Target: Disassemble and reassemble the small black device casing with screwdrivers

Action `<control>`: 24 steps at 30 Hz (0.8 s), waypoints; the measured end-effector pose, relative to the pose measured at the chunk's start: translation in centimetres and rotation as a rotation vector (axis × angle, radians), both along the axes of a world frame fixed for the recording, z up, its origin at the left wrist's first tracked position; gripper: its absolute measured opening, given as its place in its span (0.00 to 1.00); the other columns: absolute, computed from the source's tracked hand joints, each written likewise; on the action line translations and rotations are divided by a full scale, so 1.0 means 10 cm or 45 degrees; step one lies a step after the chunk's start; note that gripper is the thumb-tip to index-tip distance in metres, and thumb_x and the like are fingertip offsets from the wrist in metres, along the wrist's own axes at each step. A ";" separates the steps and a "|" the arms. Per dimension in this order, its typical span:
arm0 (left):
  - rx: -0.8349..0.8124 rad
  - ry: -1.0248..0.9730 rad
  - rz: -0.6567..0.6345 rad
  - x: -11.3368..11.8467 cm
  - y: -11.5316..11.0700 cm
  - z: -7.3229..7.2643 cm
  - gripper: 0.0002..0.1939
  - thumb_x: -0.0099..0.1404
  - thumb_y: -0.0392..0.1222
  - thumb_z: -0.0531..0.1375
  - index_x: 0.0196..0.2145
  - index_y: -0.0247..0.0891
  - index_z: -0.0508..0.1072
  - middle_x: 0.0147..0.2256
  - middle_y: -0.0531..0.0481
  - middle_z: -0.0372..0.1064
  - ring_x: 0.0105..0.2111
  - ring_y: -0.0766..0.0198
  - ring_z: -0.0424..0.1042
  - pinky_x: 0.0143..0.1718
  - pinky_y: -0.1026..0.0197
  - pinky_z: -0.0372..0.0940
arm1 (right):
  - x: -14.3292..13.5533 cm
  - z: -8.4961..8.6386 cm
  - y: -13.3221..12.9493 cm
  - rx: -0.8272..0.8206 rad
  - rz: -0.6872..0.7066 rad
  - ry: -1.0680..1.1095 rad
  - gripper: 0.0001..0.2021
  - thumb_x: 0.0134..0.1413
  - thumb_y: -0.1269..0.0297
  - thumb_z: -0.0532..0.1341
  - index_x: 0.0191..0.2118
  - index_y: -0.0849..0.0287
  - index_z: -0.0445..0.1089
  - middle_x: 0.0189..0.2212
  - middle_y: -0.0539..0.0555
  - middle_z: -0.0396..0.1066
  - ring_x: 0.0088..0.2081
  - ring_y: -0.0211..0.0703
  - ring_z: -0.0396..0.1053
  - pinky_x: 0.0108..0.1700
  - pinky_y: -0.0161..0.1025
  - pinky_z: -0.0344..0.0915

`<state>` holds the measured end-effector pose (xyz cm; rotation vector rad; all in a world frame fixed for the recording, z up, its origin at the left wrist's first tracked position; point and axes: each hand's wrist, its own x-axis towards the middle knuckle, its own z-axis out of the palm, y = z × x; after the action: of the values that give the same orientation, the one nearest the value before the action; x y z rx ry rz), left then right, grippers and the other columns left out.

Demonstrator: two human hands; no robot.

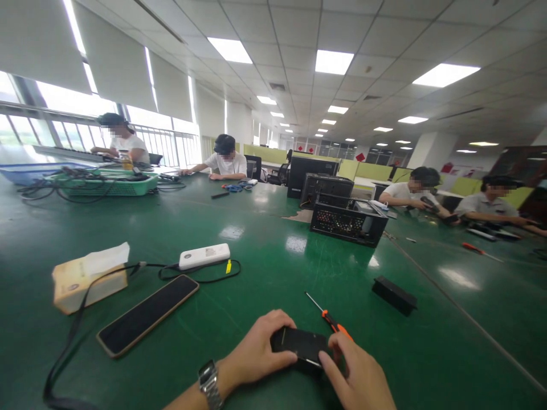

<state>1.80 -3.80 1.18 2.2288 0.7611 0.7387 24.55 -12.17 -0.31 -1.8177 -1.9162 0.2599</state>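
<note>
A small black box-shaped device is between my two hands, just above or on the green table. My left hand grips its left end, thumb along the near edge and fingers over the far side. My right hand closes on the right end with thumb and fingertips. What exactly the device is, I cannot make out. Just beyond my right fingers lies a screwdriver with an orange and black handle, its shaft pointing away to the left. A black oblong block rests farther right.
On the left are a smartphone, a tissue pack, a white power bank-like device and a black cable. Open computer cases stand ahead. A green basket holds cables. Several people sit around the table.
</note>
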 end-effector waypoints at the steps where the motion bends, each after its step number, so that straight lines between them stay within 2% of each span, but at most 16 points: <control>1: 0.002 0.005 0.007 0.00 0.00 0.00 0.15 0.58 0.44 0.66 0.41 0.39 0.71 0.39 0.50 0.68 0.39 0.59 0.66 0.42 0.61 0.60 | -0.01 -0.02 -0.01 -0.001 -0.023 -0.060 0.12 0.60 0.52 0.52 0.35 0.53 0.65 0.27 0.49 0.72 0.27 0.42 0.71 0.29 0.34 0.60; 3: 0.004 0.018 0.008 0.00 0.00 0.00 0.15 0.57 0.43 0.67 0.41 0.39 0.71 0.39 0.50 0.68 0.39 0.59 0.66 0.42 0.62 0.60 | -0.02 -0.03 -0.03 -0.035 -0.040 -0.121 0.13 0.62 0.52 0.50 0.35 0.52 0.66 0.27 0.49 0.73 0.28 0.44 0.73 0.28 0.34 0.60; 6: 0.010 0.024 -0.006 -0.01 0.01 0.01 0.16 0.57 0.44 0.67 0.41 0.38 0.71 0.39 0.50 0.68 0.39 0.59 0.66 0.41 0.62 0.60 | 0.00 0.05 -0.05 -0.082 -0.089 -0.177 0.15 0.62 0.50 0.49 0.34 0.51 0.67 0.25 0.48 0.74 0.27 0.45 0.74 0.28 0.34 0.61; 9: 0.006 0.020 -0.018 0.01 0.01 0.01 0.16 0.57 0.45 0.67 0.41 0.38 0.71 0.39 0.49 0.69 0.39 0.59 0.67 0.41 0.62 0.60 | 0.01 0.12 -0.05 -0.057 -0.168 -0.237 0.16 0.63 0.49 0.48 0.38 0.50 0.68 0.28 0.50 0.76 0.28 0.46 0.75 0.28 0.35 0.61; 12: 0.004 0.005 -0.012 0.03 0.00 0.00 0.16 0.57 0.45 0.67 0.41 0.38 0.71 0.39 0.50 0.69 0.39 0.59 0.67 0.41 0.62 0.60 | -0.02 0.08 -0.05 0.009 -0.131 -0.295 0.17 0.64 0.50 0.47 0.43 0.50 0.69 0.35 0.52 0.78 0.30 0.48 0.76 0.29 0.36 0.63; 15: 0.005 -0.001 -0.005 0.04 0.00 -0.02 0.16 0.57 0.44 0.67 0.42 0.39 0.71 0.39 0.50 0.69 0.39 0.59 0.67 0.41 0.61 0.60 | -0.07 -0.03 -0.04 0.021 -0.126 -0.312 0.18 0.63 0.50 0.48 0.48 0.52 0.67 0.35 0.53 0.78 0.30 0.49 0.77 0.29 0.37 0.64; 17: 0.005 0.007 0.009 0.04 0.00 -0.03 0.17 0.57 0.44 0.67 0.43 0.39 0.70 0.40 0.50 0.69 0.39 0.58 0.67 0.41 0.61 0.60 | -0.10 -0.09 -0.03 0.010 -0.133 -0.273 0.19 0.63 0.50 0.48 0.49 0.54 0.66 0.35 0.54 0.78 0.31 0.50 0.77 0.30 0.37 0.64; 20: -0.009 0.008 0.076 0.04 0.00 -0.02 0.16 0.58 0.44 0.66 0.44 0.39 0.70 0.40 0.49 0.69 0.39 0.58 0.67 0.41 0.60 0.61 | -0.14 -0.13 -0.01 0.023 -0.061 -0.104 0.18 0.63 0.51 0.49 0.50 0.55 0.65 0.40 0.56 0.76 0.36 0.48 0.76 0.34 0.37 0.66; 22: -0.013 -0.009 0.108 0.04 0.00 -0.02 0.15 0.59 0.43 0.64 0.44 0.39 0.70 0.40 0.49 0.69 0.39 0.59 0.67 0.42 0.60 0.62 | -0.16 -0.10 0.01 0.017 -0.005 0.006 0.17 0.62 0.53 0.50 0.51 0.55 0.63 0.42 0.55 0.75 0.38 0.46 0.76 0.37 0.36 0.66; 24: -0.007 -0.027 0.105 0.03 0.00 -0.03 0.15 0.59 0.44 0.64 0.44 0.39 0.71 0.40 0.48 0.69 0.40 0.58 0.68 0.43 0.60 0.62 | -0.14 -0.01 0.02 -0.016 0.021 0.046 0.17 0.60 0.53 0.54 0.50 0.54 0.64 0.40 0.53 0.76 0.38 0.45 0.75 0.37 0.35 0.65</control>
<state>2.09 -3.84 0.86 2.1924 0.8475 0.7979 23.12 -12.02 -0.41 -1.7940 -1.9098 0.3090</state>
